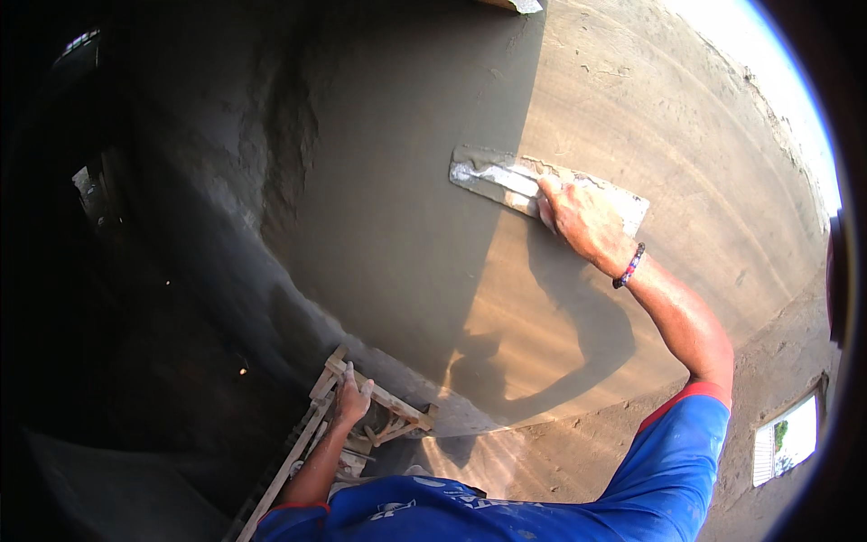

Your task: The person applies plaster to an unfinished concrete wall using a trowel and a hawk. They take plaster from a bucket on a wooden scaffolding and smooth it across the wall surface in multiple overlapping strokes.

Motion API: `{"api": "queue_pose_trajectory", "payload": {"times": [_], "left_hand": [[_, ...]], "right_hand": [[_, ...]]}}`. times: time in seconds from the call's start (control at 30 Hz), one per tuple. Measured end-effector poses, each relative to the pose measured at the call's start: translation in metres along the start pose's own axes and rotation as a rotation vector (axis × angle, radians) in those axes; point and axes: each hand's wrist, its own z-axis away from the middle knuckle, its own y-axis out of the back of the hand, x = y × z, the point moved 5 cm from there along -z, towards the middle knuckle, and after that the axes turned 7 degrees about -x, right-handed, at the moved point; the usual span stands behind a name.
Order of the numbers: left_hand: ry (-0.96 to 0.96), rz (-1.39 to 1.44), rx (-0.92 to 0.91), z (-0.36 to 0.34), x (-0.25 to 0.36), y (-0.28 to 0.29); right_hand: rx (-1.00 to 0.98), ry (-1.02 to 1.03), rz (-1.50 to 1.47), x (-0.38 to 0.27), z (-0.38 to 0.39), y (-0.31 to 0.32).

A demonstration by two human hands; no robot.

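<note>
The right hand (pixel 585 219) has its grip closed round the handle of a long trowel (pixel 508 182), whose blade lies against the upper wall (pixel 397 199) across the line between shade and sunlight, seemingly held flat to spread pressure evenly. The left hand (pixel 350 399) rests on the top bar of a wooden frame (pixel 394 404) below, probably for balance; whether that grip closes round the bar cannot be told. Smooth wall leaves open room either side of the blade, bounded by a rough, recessed edge leftward and the frame beneath.
</note>
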Motion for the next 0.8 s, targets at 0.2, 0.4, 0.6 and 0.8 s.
{"api": "queue_pose_trajectory", "payload": {"times": [0.2,0.4,0.6,0.8], "left_hand": [[0.004,-0.066,0.076,0.016,-0.036,0.015],[0.142,-0.003,-0.052,0.015,-0.032,0.002],[-0.009,0.066,0.003,0.013,-0.043,-0.013],[0.147,0.05,0.055,0.066,-0.076,0.036]], "right_hand": [[0.124,0.042,-0.048,0.001,-0.038,0.07],[0.36,-0.04,0.215,0.034,-0.098,0.075],[-0.238,0.117,0.187,-0.1,0.004,-0.121],[-0.375,0.193,-0.127,-0.111,0.055,-0.12]]}}
